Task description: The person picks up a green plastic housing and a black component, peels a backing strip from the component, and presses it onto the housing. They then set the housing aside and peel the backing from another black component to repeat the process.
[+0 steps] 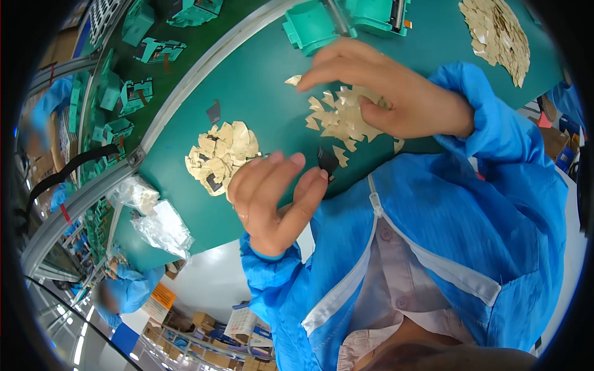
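My left hand (pixel 272 201) is low over the table, thumb and index fingertips closed at the lower edge of a small flat black piece (pixel 328 159). Beside its knuckles is a heap of cream paper-like pieces (pixel 223 151), some with black parts showing. Farther right, my right hand (pixel 396 89) hovers with thumb and fingers spread. At its index fingertip is a small cream scrap (pixel 292 80); I cannot tell whether it sticks to the finger or lies on the table. Beneath this hand are scattered angular cream scraps (pixel 346 114). Another black piece (pixel 213 112) lies beyond the left heap.
Green plastic housings (pixel 309 28) stand at the table's far edge. A larger cream heap (pixel 495 37) lies far right. Clear plastic bags (pixel 162 226) rest at the left. A metal rail (pixel 192 80) separates the green table (pixel 266 99) from a line of more housings (pixel 136 96).
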A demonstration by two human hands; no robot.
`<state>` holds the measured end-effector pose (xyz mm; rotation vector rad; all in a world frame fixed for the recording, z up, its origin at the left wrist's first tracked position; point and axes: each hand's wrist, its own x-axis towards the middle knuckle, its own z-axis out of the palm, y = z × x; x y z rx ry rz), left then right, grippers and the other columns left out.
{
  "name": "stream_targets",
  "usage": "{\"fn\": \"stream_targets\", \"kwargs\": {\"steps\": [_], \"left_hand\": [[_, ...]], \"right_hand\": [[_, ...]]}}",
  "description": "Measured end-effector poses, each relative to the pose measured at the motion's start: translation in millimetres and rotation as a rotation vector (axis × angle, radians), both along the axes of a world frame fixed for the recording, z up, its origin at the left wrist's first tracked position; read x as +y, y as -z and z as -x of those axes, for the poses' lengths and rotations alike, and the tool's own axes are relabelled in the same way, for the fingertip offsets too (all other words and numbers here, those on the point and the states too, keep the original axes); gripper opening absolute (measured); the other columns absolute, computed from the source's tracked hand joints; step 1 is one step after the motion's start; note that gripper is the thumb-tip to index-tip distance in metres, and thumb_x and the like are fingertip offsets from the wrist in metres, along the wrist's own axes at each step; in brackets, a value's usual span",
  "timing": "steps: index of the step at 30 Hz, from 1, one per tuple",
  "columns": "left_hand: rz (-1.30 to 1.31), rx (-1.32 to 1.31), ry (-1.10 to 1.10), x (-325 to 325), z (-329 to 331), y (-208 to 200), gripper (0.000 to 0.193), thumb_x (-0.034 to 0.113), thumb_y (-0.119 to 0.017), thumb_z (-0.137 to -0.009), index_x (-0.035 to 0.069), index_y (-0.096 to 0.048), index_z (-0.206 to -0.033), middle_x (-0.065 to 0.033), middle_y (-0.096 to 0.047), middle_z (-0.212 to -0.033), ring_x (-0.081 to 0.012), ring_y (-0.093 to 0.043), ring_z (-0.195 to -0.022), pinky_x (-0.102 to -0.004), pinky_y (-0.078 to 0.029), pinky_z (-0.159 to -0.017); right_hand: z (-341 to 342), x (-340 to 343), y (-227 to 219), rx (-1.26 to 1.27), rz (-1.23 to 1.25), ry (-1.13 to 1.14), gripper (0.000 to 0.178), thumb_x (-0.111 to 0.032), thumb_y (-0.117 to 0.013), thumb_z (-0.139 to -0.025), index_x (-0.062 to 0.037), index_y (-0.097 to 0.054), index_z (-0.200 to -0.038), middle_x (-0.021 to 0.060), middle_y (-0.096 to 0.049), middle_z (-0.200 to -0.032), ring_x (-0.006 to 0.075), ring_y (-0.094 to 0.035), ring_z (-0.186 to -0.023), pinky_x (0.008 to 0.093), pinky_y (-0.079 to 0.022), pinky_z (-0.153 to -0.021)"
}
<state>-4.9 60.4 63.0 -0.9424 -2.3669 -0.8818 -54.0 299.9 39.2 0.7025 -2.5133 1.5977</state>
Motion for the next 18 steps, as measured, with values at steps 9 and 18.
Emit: {"fn": "stream_targets", "kwargs": {"steps": [9, 18], "left_hand": [[0.242, 0.221, 0.112, 0, 0, -22, 0.018, 0.013, -0.084, -0.072, 0.021, -0.077, -0.086, 0.0075, -0.069, -0.103, -0.0131, -0.062, -0.1, -0.0323, -0.048, -0.094], [0.311, 0.287, -0.03, -6, 14, -12, 0.02, 0.018, -0.085, -0.074, 0.017, -0.076, -0.092, 0.0011, -0.067, -0.103, -0.0167, -0.062, -0.099, -0.0335, -0.05, -0.088]], "right_hand": [[12, -4, -26, -0.326, -0.01, -0.642, 0.016, -0.015, -0.072, -0.087, -0.0071, -0.071, -0.101, 0.006, -0.058, -0.113, 0.0267, -0.051, -0.114, 0.0404, -0.039, -0.099], [34, -7, -34, -0.33, -0.064, -0.789, 0.004, -0.008, -0.071, -0.084, -0.0072, -0.067, -0.087, 0.0055, -0.058, -0.104, 0.0245, -0.055, -0.107, 0.0418, -0.041, -0.096]]}}
